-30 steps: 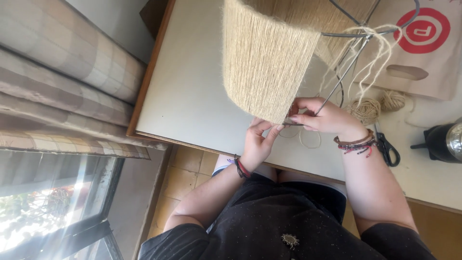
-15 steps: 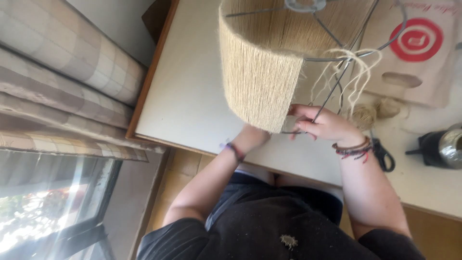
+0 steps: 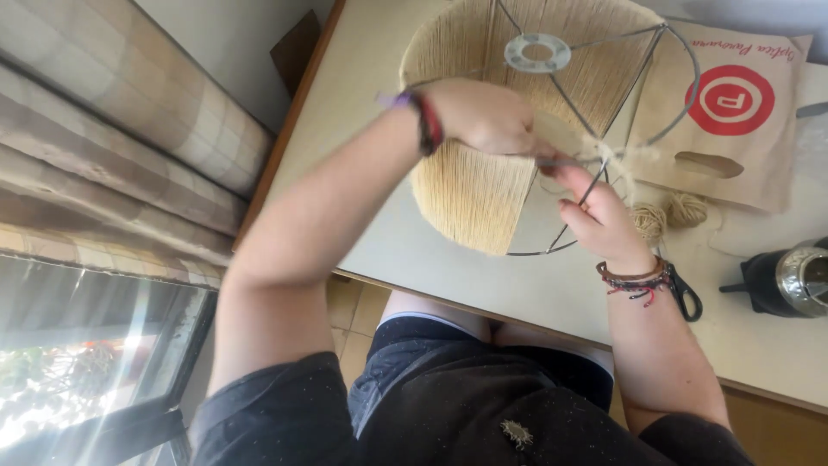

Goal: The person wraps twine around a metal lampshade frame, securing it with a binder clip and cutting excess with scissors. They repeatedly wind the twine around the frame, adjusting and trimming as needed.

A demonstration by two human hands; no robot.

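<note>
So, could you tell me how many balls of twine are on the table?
2: both lie side by side beside the paper bag, one near the right hand, the other beyond it.

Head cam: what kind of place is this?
Probably a room in a home, used for craft work: a pale table by a sunlit window with checked curtains, tiled floor, a metal kettle.

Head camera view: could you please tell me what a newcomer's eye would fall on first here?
First comes the round wire lampshade frame half wrapped in beige twine, standing on the pale table at centre. The left hand reaches over its rim while the right hand pinches loose twine at a bare wire rib. Behind, at upper right, lies a brown paper bag with a red circle.
</note>
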